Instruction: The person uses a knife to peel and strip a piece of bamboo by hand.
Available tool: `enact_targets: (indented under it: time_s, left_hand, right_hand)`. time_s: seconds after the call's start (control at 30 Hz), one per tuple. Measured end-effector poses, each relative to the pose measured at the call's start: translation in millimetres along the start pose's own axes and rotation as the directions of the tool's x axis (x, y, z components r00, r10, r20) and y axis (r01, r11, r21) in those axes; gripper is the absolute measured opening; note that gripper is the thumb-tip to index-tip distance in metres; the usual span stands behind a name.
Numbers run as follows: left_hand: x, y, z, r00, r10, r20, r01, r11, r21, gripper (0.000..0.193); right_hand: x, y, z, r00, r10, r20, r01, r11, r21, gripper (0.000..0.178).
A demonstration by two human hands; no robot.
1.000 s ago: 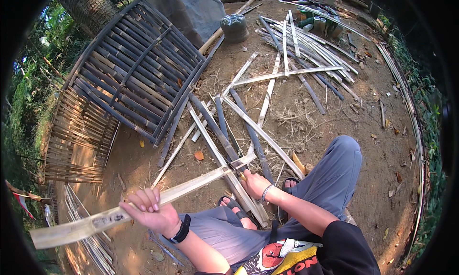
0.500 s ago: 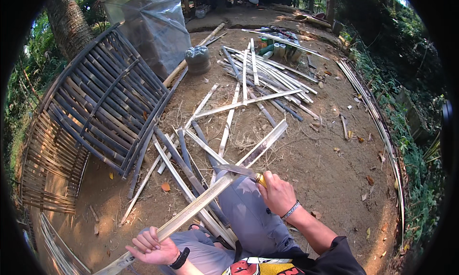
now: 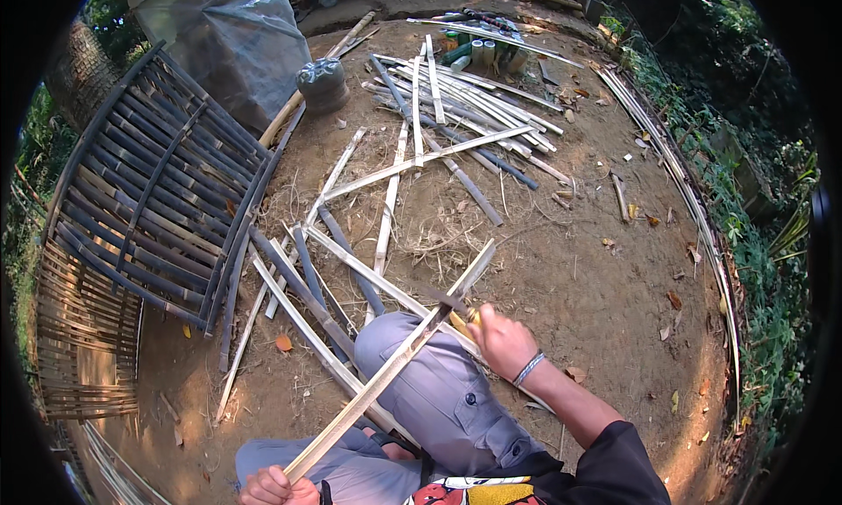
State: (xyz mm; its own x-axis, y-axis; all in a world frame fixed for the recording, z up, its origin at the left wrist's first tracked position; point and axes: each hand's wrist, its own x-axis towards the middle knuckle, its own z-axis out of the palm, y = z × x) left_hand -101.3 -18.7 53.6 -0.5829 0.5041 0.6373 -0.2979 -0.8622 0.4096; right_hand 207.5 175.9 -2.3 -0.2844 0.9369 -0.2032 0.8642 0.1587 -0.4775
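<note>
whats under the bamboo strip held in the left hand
Under the bamboo strip, you can see the grey trousers, a pale strip crossing below and brown ground. Whatever lies directly behind it is covered; whether it touches the knee, I cannot tell.

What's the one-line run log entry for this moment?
left hand: grips bamboo strip | right hand: holds knife, blade across strip | ahead: strip pile | left: dark slatted panel
</note>
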Motion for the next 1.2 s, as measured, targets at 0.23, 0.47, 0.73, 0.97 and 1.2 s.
enact_targets:
  time_s: [0.23,0.47,0.73,0.97,1.2]
  left_hand:
    - [4.2,-8.9,23.9,0.873,0.129,-0.471,-0.106,0.992,0.074,0.052]
    - [6.1,-8.8,19.7,0.809,0.164,-0.565,-0.031,0.971,0.238,0.051]
    - [10.7,-7.0,23.9,0.756,0.215,-0.618,-0.035,0.956,0.29,0.052]
    - [12.0,-6.4,29.4,0.726,0.254,-0.639,-0.045,0.945,0.324,0.051]
    - [11.3,-10.3,30.7,0.755,0.252,-0.605,0.008,0.919,0.393,0.052]
  right_hand:
    - [26.9,36.7,6.3,0.99,0.049,-0.131,-0.046,0.999,0.026,0.029]
    - [21.5,32.1,3.6,0.997,0.076,-0.019,-0.074,0.992,0.098,0.03]
    - [11.7,20.3,9.3,0.994,-0.098,-0.051,0.099,0.995,0.005,0.032]
    - [14.8,21.3,9.9,0.993,-0.116,-0.028,0.117,0.989,0.085,0.03]
    - [61.8,93.0,11.0,0.973,0.085,-0.216,-0.088,0.996,-0.003,0.034]
